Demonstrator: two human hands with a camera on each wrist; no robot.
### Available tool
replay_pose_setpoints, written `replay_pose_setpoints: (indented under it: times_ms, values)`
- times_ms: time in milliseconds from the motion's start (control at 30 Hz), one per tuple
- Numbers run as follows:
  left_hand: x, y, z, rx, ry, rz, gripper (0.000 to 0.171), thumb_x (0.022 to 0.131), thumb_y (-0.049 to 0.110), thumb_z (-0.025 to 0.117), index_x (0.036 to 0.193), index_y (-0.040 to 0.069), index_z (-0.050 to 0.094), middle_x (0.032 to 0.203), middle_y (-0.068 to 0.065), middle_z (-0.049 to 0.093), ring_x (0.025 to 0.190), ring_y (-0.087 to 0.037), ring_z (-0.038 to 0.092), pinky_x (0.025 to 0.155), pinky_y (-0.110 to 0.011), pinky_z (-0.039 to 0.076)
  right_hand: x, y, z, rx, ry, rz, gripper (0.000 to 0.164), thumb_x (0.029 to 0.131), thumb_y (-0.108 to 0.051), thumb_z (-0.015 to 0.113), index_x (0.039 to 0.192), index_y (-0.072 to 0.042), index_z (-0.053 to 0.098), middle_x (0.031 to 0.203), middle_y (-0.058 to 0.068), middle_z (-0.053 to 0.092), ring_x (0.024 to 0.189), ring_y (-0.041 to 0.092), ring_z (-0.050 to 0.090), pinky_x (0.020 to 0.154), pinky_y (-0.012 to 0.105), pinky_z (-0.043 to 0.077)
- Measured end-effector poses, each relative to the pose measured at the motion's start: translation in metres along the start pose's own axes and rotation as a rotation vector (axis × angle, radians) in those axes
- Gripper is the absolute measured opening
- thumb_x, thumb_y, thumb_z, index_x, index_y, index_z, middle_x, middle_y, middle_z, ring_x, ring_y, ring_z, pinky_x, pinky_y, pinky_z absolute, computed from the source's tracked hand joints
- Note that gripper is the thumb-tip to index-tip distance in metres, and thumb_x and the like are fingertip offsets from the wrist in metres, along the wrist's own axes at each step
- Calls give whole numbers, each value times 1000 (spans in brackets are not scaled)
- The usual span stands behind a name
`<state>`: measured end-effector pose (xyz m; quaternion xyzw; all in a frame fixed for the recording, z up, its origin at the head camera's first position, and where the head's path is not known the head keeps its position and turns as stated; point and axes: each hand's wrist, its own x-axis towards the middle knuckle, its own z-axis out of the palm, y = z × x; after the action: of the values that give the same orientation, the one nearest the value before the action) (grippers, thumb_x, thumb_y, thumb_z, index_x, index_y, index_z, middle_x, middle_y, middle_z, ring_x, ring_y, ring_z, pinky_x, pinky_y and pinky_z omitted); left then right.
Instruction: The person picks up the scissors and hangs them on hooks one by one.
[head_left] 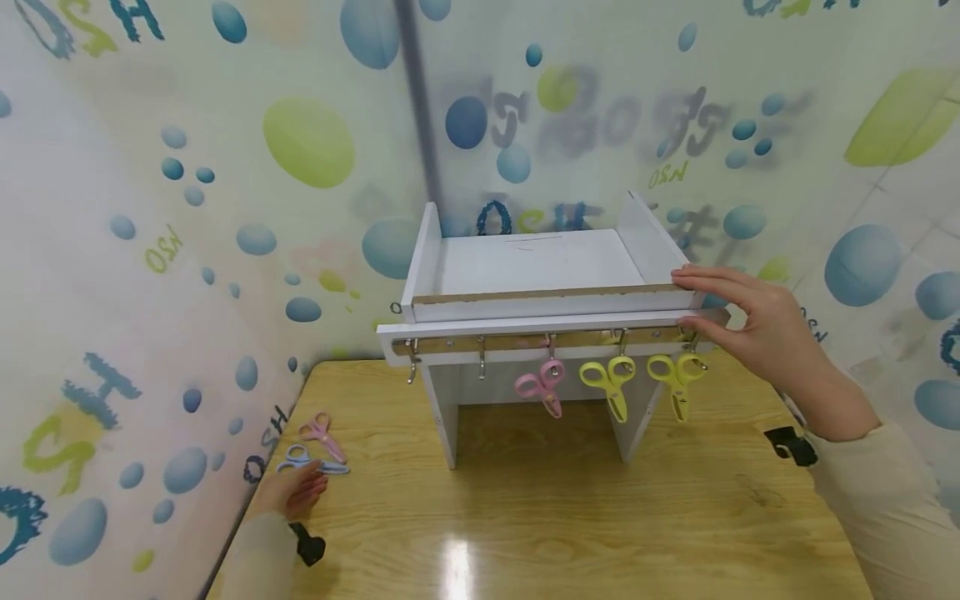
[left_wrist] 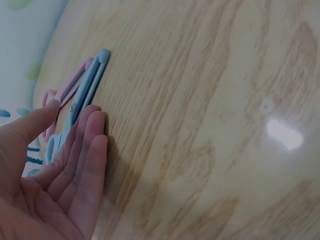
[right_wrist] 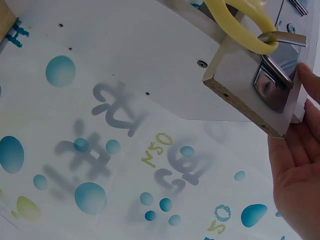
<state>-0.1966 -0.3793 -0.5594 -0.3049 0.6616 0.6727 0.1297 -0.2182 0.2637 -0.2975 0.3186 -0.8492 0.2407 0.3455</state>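
My left hand (head_left: 294,493) is at the blue scissors (head_left: 332,468) lying on the table's left side. In the left wrist view its fingers (left_wrist: 92,145) are nearly straight beside the blue scissors (left_wrist: 90,85), thumb apart; contact is unclear. Pink scissors (head_left: 322,437) lie just beyond. My right hand (head_left: 772,325) holds the right end of a white shelf rack (head_left: 555,321), thumb at the front rail and fingers over the upper edge. From the rail's hooks hang pink scissors (head_left: 551,387), yellow scissors (head_left: 611,387) and another yellow pair (head_left: 678,386) nearest that hand.
Two bare metal hooks, a far-left hook (head_left: 412,362) and its neighbour (head_left: 482,358), are on the rail. The rack stands on a wooden table (head_left: 525,525) against patterned walls (head_left: 307,142). A light reflection shows on the tabletop.
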Motion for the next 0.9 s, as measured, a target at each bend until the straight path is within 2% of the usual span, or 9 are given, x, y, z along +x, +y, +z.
replay_pose_setpoints:
  times_ms: [133,233,300,400,467,533,733,900]
  values:
    - [0,1,6,67,89,47,31,95,25,67,87,-4,72,65,0,72,60,-9,71,61,-23,60,0,0,0,10,10,-7,65,61,11,86,122,-6,71,122,17,70,123,-23,45,86,-1,36]
    - [3,2,11,150,168,71,40,94,31,67,92,-9,70,62,0,70,58,-9,70,59,-26,60,0,0,1,13,15,-12,64,62,10,86,122,-6,71,123,17,70,124,-22,45,85,0,36]
    - [4,3,14,245,211,83,46,94,36,66,93,-10,70,60,1,70,56,-9,69,58,-26,60,0,1,1,13,17,-16,64,62,10,86,122,-5,71,123,17,70,124,-21,45,86,0,36]
    - [4,7,16,443,242,93,54,94,44,62,85,-8,73,58,1,70,53,-9,68,54,-26,57,0,0,1,17,17,-13,65,62,10,86,123,-6,71,123,17,70,125,-21,46,87,-1,35]
    - [4,9,16,552,245,96,54,95,45,60,78,-4,75,57,2,70,52,-8,67,52,-25,55,0,0,1,21,16,-11,65,62,10,86,123,-6,71,123,17,70,125,-20,46,88,-1,35]
    - [3,10,16,612,241,97,51,95,43,59,75,-2,76,56,2,70,51,-8,67,51,-25,54,0,0,1,23,18,-11,66,62,11,86,123,-6,71,123,17,70,126,-20,46,88,-1,35]
    - [3,11,17,581,228,97,42,93,30,63,87,-10,72,58,1,70,52,-9,67,53,-26,56,1,0,0,25,19,-12,68,60,12,86,123,-6,71,123,18,69,126,-19,46,95,-3,35]
    - [5,9,18,574,225,85,41,93,30,63,88,-10,71,58,1,70,53,-9,67,53,-26,56,1,0,1,18,12,-2,67,61,12,86,123,-6,71,124,18,69,126,-20,45,95,-3,34]
